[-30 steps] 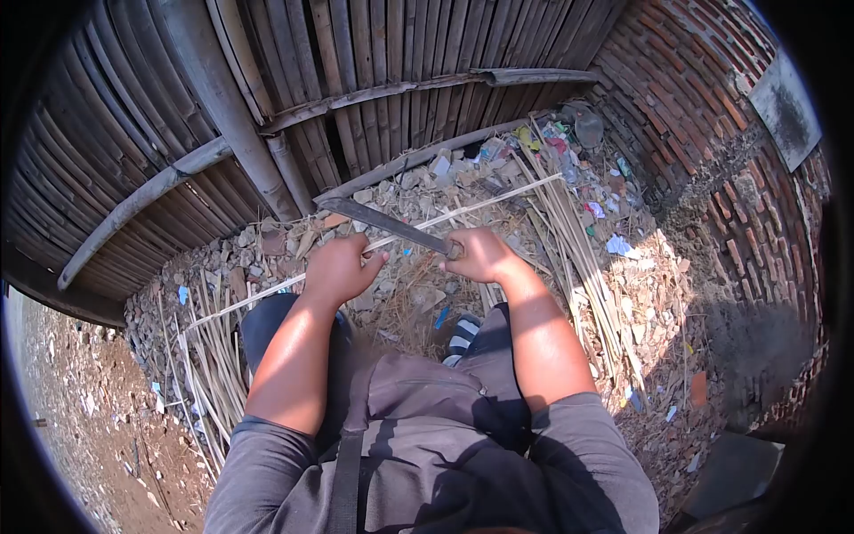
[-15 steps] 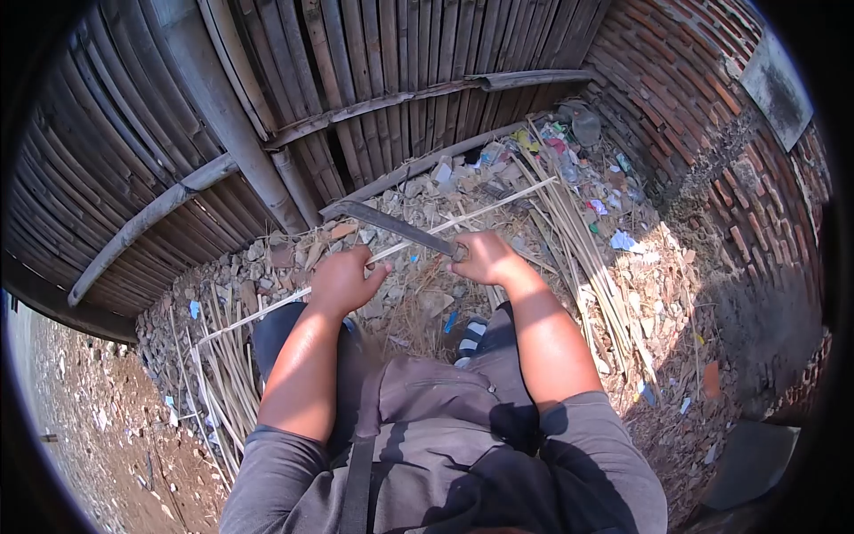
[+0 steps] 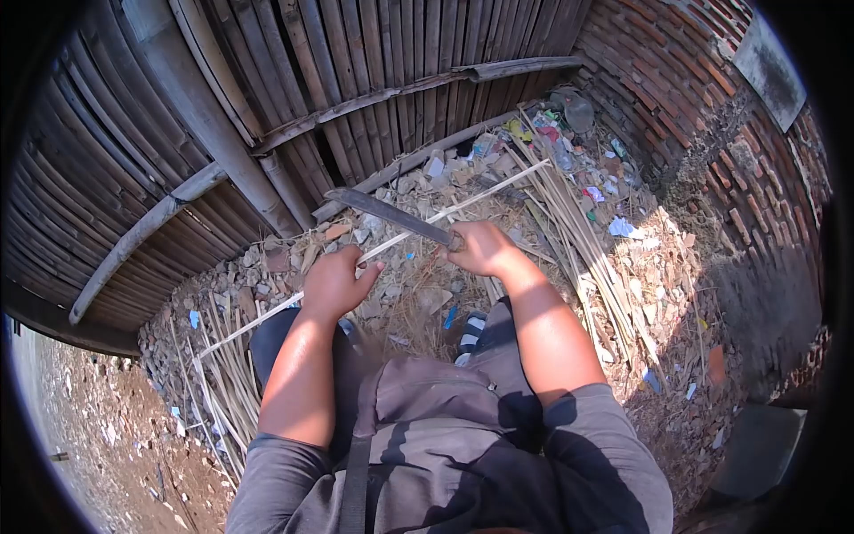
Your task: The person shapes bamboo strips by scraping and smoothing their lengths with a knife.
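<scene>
A bamboo-slat wall (image 3: 391,49) rises ahead of me and a brick wall (image 3: 654,76) stands to my right, meeting it at a corner. Between them the ground (image 3: 400,294) is rough rubble and litter, uneven enough that I'd want my feet steady. Loose pale strips lie beside me on the right (image 3: 598,267) and left (image 3: 233,405). One long strip (image 3: 485,194) slants over my left knee and out in front, and the machete (image 3: 387,212) crosses it, though I can't tell whether the edge bites. My right fingers (image 3: 456,258) are wrapped on the handle; my left fingers (image 3: 350,254) are closed around the strip, near the blade. I judge it best to grip the strip firmly, keep the blade's angle shallow and the strokes light, and hold my left thumb clear of the edge.
</scene>
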{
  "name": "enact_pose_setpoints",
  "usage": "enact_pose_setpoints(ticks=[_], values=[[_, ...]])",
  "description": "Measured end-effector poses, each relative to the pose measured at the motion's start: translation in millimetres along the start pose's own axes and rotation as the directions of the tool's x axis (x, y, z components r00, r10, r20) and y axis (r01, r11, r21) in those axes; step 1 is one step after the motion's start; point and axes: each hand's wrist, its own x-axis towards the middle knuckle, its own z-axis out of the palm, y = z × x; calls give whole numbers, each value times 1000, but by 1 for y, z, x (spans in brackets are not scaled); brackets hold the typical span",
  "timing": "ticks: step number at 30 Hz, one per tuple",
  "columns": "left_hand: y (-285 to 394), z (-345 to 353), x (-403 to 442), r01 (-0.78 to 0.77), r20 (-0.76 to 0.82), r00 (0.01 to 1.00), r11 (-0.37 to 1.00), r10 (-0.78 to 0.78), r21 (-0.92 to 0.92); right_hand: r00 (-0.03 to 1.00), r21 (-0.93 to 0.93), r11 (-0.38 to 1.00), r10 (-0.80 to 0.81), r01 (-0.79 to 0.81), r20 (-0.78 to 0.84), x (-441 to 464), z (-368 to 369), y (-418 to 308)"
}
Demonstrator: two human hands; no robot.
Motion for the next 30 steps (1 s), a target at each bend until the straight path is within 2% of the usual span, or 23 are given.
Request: enact_pose_setpoints(ticks=[2,4,5,8,11,12,15,18,22,25,26,29,30], values=[[5,-6,-2,12,5,1000,999,-12,-36,990,-113,992,-37,53,136,-10,-13,-29],[5,-11,-5,7,-9,1000,997,-8,-79,993,64,997,-56,50,107,-8,-14,-13],[2,-11,-6,14,-29,999,997,-17,-81,994,149,988,-65,51,86,-7,-18,-2],[-6,-13,-4,12,-96,995,996,-20,-89,990,216,974,87,-62,-112,1,-33,32],[-6,-12,-1,-4,-133,991,996,-8,-87,963,210,970,164,-118,-215,4,-30,45],[-3,-11,0,-7,-136,991,997,-4,-82,948,89,991,126,-104,-292,8,-17,52],[7,-9,0,-15,-118,993,995,4,-98,982,33,996,90,-86,-168,-4,-16,7],[11,-8,-2,-6,-87,996,995,-3,-104,996,-137,989,-61,52,-63,-14,-11,-24],[0,-11,-4,-25,-151,988,997,13,-76,998,100,995,4,2,-62,4,-14,3],[-10,-13,-2,26,-176,983,994,-44,-106,944,254,967,111,-30,-311,15,-18,35],[-9,-13,-3,24,-179,983,996,-40,-89,952,455,884,221,-104,-211,14,-18,38],[-2,-13,-3,22,-152,988,997,-33,-73,936,144,985,138,-96,-323,3,-16,27],[-1,-12,-2,27,-131,991,996,-39,-90,972,213,972,137,-95,-192,4,-11,26]])
